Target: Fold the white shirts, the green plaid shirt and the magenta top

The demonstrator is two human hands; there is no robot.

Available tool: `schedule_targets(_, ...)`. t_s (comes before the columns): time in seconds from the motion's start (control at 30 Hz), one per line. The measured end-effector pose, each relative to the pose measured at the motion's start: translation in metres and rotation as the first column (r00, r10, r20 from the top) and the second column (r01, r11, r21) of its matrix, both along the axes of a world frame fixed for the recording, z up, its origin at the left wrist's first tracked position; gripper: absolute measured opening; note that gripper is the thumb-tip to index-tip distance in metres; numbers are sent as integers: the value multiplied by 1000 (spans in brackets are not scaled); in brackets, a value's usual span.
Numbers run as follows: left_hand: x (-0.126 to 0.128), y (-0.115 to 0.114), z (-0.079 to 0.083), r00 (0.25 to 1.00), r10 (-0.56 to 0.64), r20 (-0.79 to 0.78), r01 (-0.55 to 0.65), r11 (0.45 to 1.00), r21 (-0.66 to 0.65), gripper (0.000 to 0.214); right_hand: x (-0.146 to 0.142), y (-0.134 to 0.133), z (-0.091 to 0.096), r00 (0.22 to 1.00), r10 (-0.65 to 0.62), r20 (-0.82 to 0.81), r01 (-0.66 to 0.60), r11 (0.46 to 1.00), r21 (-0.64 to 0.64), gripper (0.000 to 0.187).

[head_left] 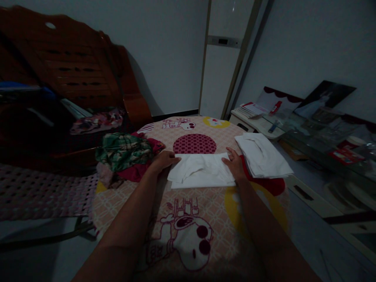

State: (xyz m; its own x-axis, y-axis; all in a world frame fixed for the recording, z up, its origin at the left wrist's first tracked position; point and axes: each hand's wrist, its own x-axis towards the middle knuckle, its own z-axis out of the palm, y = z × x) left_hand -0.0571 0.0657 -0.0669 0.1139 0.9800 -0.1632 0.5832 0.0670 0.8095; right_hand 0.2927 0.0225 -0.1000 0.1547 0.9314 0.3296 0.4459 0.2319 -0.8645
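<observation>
Two bare forearms (122,231) reach over one rounded table (111,205) with a soft-looking beige cover, lattice-patterned and printed with two maroon-outlined cartoon dogs, one near and one far. Mid-table lies one flat, roughly rectangular bundle of folded white cloth (202,174), smooth along its near edge and creased on top, between the two hands. At its left side the left hand (165,159) rests its thumb on the upper corner; the fingers are hidden, so I cannot tell whether that grip pinches the fabric. At the right edge the right hand (235,163) has its grip open, thumb touching the cloth, fingers parted.

Just beyond the right hand sits one neat pile of folded white fabric (261,156), its layers too blurred to count. Left of the left hand slumps one crumpled heap of green plaid and magenta textiles (126,152). Farther off are one glass-topped white cabinet (307,131) bearing papers and a red packet (346,155), one carved, glossy brown wooden seat (76,66), and one tall white air conditioner (221,74).
</observation>
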Motion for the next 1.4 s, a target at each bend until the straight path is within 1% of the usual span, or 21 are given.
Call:
schedule_targets(0.1, -3, -1, 1, 999, -24, -24, 24, 1000, 10, 32, 0, -2, 1, 997, 62, -36, -63, 997, -35, 66)
schedule_targets(0.2, -2, -3, 2, 998, -55, 39, 57, 997, -50, 40, -1, -2, 2, 996, 60, -64, -64, 996, -69, 75)
schedule_targets(0.3, -1, -7, 4, 994, -69, 88, 81, 987, -141, 45, -2, -3, 4, 997, 24, -76, -30, 996, -80, 76)
schedule_targets(0.37, -1, -9, 5, 991, -54, 125, 76, 982, -175, 48, -2, -3, 5, 998, 9, -68, -13, 998, -67, 73)
schedule_targets(0.43, -1, -11, 4, 979, -36, 202, 76, 979, -192, 51, -2, -3, 5, 997, 8, -70, -12, 998, -59, 72)
schedule_targets(0.5, -3, -11, 2, 963, -28, 268, 88, 973, -215, 54, -1, -3, 4, 995, 33, -96, -40, 997, -73, 74)
schedule_targets(0.57, -3, -10, 0, 959, -34, 281, 104, 966, -236, 55, 1, -3, 5, 988, 82, -130, -95, 991, -93, 76)
schedule_targets(0.7, -4, -6, -3, 960, -45, 276, 109, 969, -221, 48, 3, -7, 11, 977, 169, -129, -180, 981, -79, 76)
schedule_targets(0.77, -3, -4, -2, 975, -39, 220, 78, 982, -174, 41, 5, -10, 16, 971, 193, -144, -208, 974, -95, 78)
schedule_targets(0.83, 1, -2, 5, 992, -33, 122, 46, 993, -107, 32, 8, -13, 23, 965, 195, -172, -218, 969, -120, 81)
schedule_targets(0.9, 8, -1, 16, 999, -40, 22, 41, 998, -40, 24, 12, -16, 31, 972, 162, -169, -181, 978, -106, 81)
schedule_targets(0.97, 22, 2, 32, 996, -61, -66, 63, 998, 23, 17, 18, -20, 41, 986, 98, -134, -105, 993, -46, 77)
schedule_targets(1.03, 42, 8, 50, 989, -70, -132, 82, 993, 84, 12, 26, -27, 51, 996, 5, -91, -2, 1000, 29, 71)
schedule_targets(1.1, 68, 17, 68, 992, -77, -105, 88, 991, 105, 16, 36, -34, 59, 992, -121, -48, 125, 986, 111, 63)
schedule_targets(1.13, 83, 23, 76, 993, -84, -80, 94, 987, 131, 18, 41, -38, 62, 980, -196, -31, 198, 967, 158, 58)
schedule_targets(1.17, 99, 28, 83, 995, -77, -69, 88, 979, 184, 19, 47, -42, 65, 961, -275, -17, 272, 939, 210, 53)
schedule_targets(1.23, 133, 40, 96, 994, -72, -87, 98, 935, 342, 21, 57, -49, 68, 904, -427, -10, 408, 857, 313, 42)
schedule_targets(1.3, 168, 50, 107, 990, -92, -103, 132, 852, 507, 19, 65, -54, 68, 837, -546, -36, 515, 764, 388, 35)
schedule_targets(1.33, 186, 54, 111, 988, -109, -112, 153, 814, 560, 19, 68, -55, 67, 804, -591, -57, 559, 721, 409, 34)
schedule_targets(1.4, 218, 60, 119, 982, -146, -120, 189, 771, 608, 23, 74, -58, 66, 736, -669, -102, 639, 636, 433, 34)
